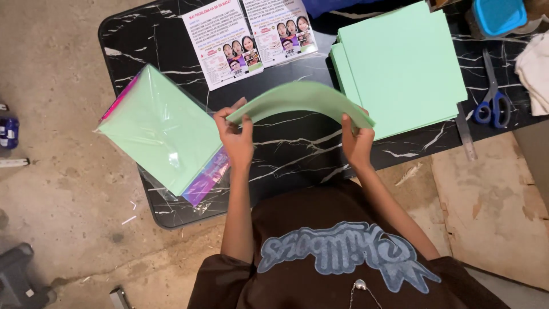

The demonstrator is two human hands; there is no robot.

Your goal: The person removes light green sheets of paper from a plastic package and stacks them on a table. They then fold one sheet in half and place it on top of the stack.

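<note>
- Green paper sheaf (297,100): a thin stack of pale green sheets, held in the air over the black marbled bench (297,154), bowed upward in an arch between the two hands.
- Left hand (235,134): fingers closed on the sheaf's left end, thumb on top, the rest under the edge.
- Right hand (357,140): fingers pinched on the right end in the same way. Both grips sit at the short edges, opposite each other.
- Handling, judged from the bend: light, limp, flexes easily; it sags or arches with no support in the middle. Sheets probably slide on each other, so a firm pinch at both ends, or a flat palm beneath, would keep them aligned. Edges crease easily.
- Nearby: larger green paper stack (400,68) lies flat on the bench just right of the sheaf; a plastic-wrapped paper pack (160,129) lies to the left, overhanging the bench edge.
- Also on the bench: two printed leaflets (251,37), blue-handled scissors (493,103), a metal ruler (464,134).
</note>
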